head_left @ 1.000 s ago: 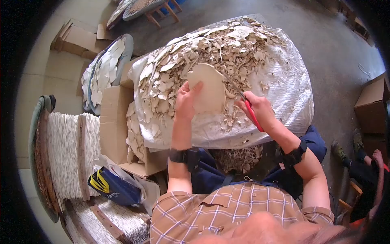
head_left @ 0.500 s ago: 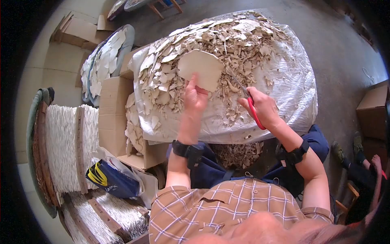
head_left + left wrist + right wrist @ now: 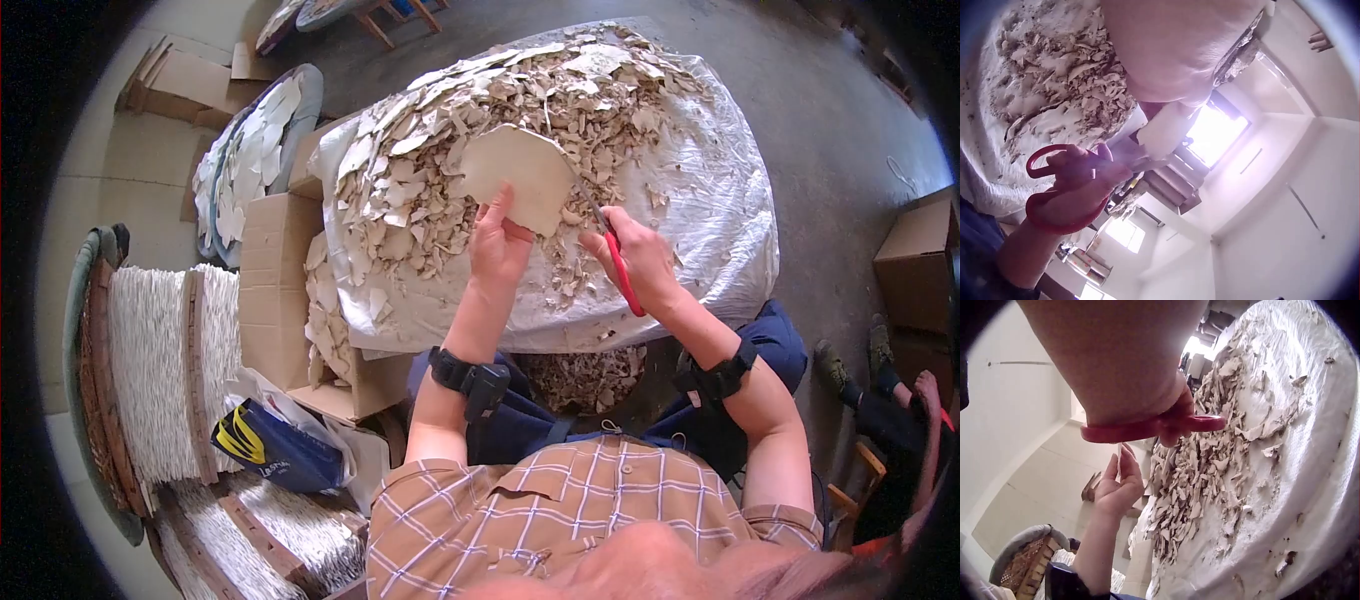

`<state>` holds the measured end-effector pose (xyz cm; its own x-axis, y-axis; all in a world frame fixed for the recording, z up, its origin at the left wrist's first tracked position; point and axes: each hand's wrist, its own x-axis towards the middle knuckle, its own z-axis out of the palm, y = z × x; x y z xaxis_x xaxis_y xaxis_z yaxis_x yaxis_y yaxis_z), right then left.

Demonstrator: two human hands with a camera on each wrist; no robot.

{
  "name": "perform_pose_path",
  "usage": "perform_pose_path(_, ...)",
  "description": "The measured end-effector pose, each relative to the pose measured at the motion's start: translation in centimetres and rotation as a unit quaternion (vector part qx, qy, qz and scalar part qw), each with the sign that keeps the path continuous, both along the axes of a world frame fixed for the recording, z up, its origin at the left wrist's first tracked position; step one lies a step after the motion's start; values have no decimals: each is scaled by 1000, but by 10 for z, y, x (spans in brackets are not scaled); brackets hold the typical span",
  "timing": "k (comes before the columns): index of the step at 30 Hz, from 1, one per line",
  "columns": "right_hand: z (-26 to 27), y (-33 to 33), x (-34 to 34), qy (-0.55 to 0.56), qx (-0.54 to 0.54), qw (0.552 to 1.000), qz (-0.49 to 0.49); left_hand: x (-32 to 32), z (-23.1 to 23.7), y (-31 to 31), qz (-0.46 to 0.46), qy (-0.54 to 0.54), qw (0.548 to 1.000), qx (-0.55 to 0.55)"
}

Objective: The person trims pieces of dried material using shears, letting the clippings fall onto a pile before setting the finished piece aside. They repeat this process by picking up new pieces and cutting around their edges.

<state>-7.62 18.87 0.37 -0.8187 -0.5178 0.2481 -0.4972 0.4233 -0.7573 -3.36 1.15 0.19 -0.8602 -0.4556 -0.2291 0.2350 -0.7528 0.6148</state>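
Observation:
In the head view the left hand (image 3: pixel 500 245) pinches the lower edge of a flat, pale, rounded sheet (image 3: pixel 518 175), thumb on its face. The right hand (image 3: pixel 640 262) grips red-handled scissors (image 3: pixel 622 272), whose blades lie along the sheet's right edge. Under both hands is a heap of pale broken pieces (image 3: pixel 600 110) on a white plastic cover (image 3: pixel 715 190). The left wrist view shows the right hand (image 3: pixel 1085 178) with fingers through the red handle loops (image 3: pixel 1063 215). In the right wrist view the left hand (image 3: pixel 1119 490) holds the sheet, seen edge-on.
An open cardboard box (image 3: pixel 275 290) stands left of the covered heap. Stacked white sheets (image 3: pixel 155 370) and a blue bag (image 3: pixel 275 445) are further left. Round trays with pale sheets (image 3: pixel 262 150) lie at upper left. Another person's legs (image 3: pixel 880 400) and a carton (image 3: pixel 915 260) are at right.
The sheet has been turned in the left hand, first moving away from the scissors, then back right against the blades. The right hand has kept its grip on the scissors, shifting only slightly.

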Motion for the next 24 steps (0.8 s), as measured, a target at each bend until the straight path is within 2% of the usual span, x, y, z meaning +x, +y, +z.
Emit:
perform_pose_path(6, 4, 2, -3, -88, -8, 996, 13, -1, -6, -2, -13, 13, 1000, -1)
perform_pose_path(11, 2, 0, -4, -97, -22, 995, -1, 0, -8, -6, -37, -26, 999, -20)
perform_pose_path(16, -11, -1, -12, -148, -42, 988, -23, 7, -4, -5, 4, -59, 998, -19)
perform_pose_path(18, -8, 2, -13, -305, -77, 949, -18, 12, -2, -17, 23, -70, 997, -10)
perform_pose_path(20, -7, 4, -12, -313, -76, 947, -9, 24, -1, -31, 101, -96, 990, -3)
perform_pose_path(21, -7, 4, -12, -329, -68, 942, -19, 31, -5, -51, 171, -105, 979, -22)
perform_pose_path(24, -6, 9, -10, -332, -71, 941, -11, 67, 10, -126, 318, -40, 947, -9)
